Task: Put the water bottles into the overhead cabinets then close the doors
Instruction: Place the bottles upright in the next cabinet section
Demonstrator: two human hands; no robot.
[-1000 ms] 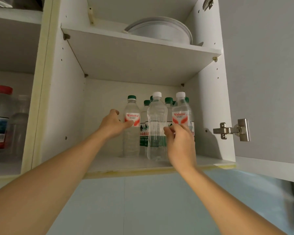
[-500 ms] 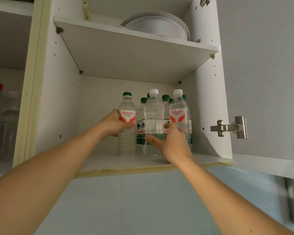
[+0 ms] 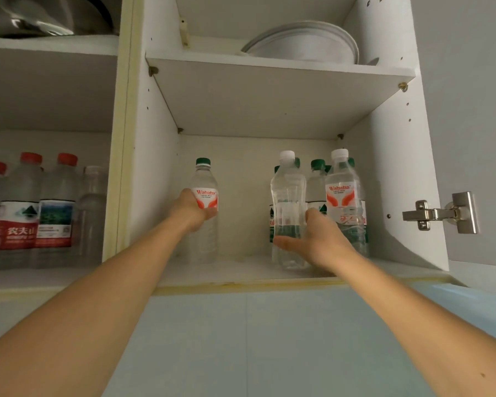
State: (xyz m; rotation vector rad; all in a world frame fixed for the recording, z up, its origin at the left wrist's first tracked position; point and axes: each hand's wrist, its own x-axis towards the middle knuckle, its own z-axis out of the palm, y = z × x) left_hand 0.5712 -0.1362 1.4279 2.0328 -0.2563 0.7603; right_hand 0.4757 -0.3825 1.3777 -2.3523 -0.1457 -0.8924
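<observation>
Both arms reach up into the open overhead cabinet, lower shelf. Left hand grips a green-capped bottle around its red-and-white label, fingers curled round it; the bottle stands upright toward the left of the shelf, well apart from the main cluster, and whether its base has settled on the shelf I cannot tell. Right hand is spread and relaxed, thumb out to the left, palm against the lower part of a clear white-capped bottle; it touches or steadies rather than clasps, though the far fingers are hidden behind the bottle. Just beside that one, to the right, stands a second white-capped bottle with a red label, and several green-capped bottles are packed behind, count unclear. Upper shelf holds a stack of white plates. The neighbouring compartment to the left already carries a row of red-capped bottles. The right door stands swung open, hinge exposed; no left door in view. Judgement: loading looks far along, with the left hand's bottle being placed. Remaining: let go, bring up any bottles out of view, then shut the doors, none yet closed.
</observation>
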